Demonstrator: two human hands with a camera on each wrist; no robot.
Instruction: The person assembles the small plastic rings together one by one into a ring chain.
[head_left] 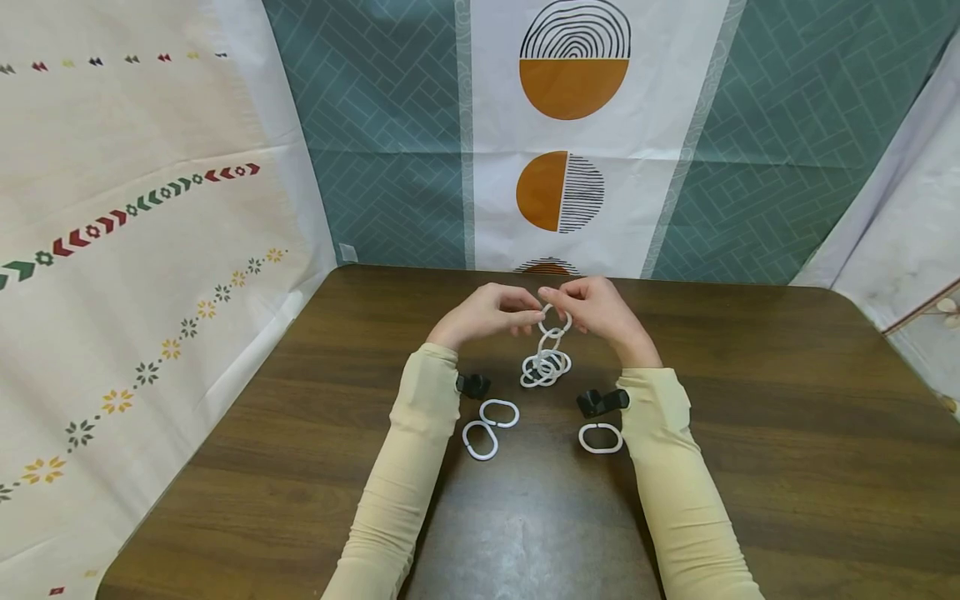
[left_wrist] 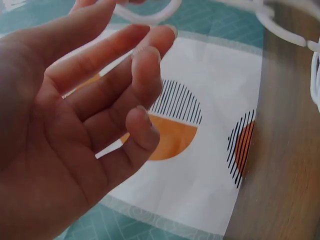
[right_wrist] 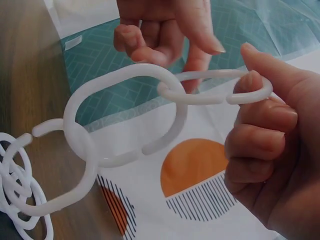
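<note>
My right hand (head_left: pixel 597 312) pinches the top link (right_wrist: pixel 202 100) of a white plastic chain between thumb and curled fingers. A larger-looking oval link (right_wrist: pixel 120 74) hangs through it, with another split link (right_wrist: pixel 90 170) below that. The lower links (head_left: pixel 546 367) bunch in a pile on the table. My left hand (head_left: pixel 491 313) is just left of the top link, fingers loosely bent. In the right wrist view its index finger overlaps the link's far end, while the thumb stands apart from it. In the left wrist view the left palm holds nothing.
Two white links (head_left: pixel 501 402) lie touching near the left wrist, and a single link (head_left: pixel 600 452) lies by the right wrist. The brown wooden table (head_left: pixel 300 467) ends at a patterned cloth backdrop (head_left: pixel 390 167). Black camera mounts (head_left: pixel 603 403) sit on both wrists.
</note>
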